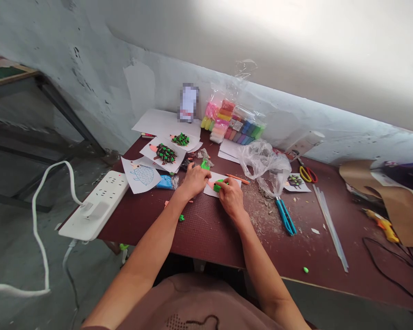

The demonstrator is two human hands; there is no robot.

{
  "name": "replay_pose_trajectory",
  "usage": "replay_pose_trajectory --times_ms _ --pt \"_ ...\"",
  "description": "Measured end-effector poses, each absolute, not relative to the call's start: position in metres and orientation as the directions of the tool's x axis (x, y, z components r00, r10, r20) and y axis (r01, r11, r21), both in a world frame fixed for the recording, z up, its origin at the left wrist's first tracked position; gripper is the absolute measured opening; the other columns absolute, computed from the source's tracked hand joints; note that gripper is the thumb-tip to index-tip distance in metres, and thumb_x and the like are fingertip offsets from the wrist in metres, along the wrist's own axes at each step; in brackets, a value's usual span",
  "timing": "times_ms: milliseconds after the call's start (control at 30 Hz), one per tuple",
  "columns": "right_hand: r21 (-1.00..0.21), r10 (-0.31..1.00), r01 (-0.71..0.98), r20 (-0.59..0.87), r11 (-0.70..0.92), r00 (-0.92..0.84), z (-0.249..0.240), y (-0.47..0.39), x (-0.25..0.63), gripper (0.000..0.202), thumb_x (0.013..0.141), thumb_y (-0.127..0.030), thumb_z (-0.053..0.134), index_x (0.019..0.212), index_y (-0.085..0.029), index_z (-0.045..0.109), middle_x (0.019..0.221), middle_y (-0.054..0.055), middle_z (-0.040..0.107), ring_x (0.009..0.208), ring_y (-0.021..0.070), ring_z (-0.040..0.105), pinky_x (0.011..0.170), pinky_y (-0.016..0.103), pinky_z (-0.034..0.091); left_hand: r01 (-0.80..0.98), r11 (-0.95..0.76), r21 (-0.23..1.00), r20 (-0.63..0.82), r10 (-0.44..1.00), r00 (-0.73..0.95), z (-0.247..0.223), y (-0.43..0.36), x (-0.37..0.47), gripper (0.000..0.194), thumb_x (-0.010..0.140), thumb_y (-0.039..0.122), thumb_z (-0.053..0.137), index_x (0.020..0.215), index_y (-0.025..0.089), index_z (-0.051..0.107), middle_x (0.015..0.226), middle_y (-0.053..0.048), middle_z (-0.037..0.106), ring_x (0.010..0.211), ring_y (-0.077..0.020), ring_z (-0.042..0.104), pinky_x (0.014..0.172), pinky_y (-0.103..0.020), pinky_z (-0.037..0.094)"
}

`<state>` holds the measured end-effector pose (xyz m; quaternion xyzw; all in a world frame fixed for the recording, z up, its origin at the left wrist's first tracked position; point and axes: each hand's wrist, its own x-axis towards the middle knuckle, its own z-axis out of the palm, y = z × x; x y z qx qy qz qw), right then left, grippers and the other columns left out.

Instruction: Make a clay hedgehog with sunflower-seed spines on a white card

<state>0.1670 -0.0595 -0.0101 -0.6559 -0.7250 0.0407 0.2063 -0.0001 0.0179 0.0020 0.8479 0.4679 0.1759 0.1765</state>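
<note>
Near the middle of the dark red surface [203, 238], touching green clay [218, 185] on a small white card [210, 192] with the bunched fingers of the right hand [233, 196], just beside a slim orange pen [238, 178]; cannot tell whether pinching or merely pressing. At the card's upper left corner, resting the left hand [194, 179] with fingers bent down; cannot tell whether gripping anything. Flanked by two hedgehog pictures [165, 154] on the left and a teal-handled tool [285, 217] on the right.
</note>
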Motion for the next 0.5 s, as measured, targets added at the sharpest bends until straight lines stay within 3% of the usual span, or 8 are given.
replay_pose_trajectory --times_ms 500 --pt "-0.326 0.97 0.933 0.229 0.151 -0.077 -0.0103 -0.0599 0.1636 0.033 0.095 -0.013 0.052 0.104 -0.024 0.082 0.099 0.009 0.066 0.092 0.0221 0.057 0.083 0.032 0.044 0.737 -0.508 0.445 0.147 0.854 0.5 0.0002 0.0174 0.0012 0.025 0.095 0.019 0.056 0.093 0.02 0.081 0.095 -0.01 0.081 0.096 -0.0254 0.072 0.113 -0.051 0.036"
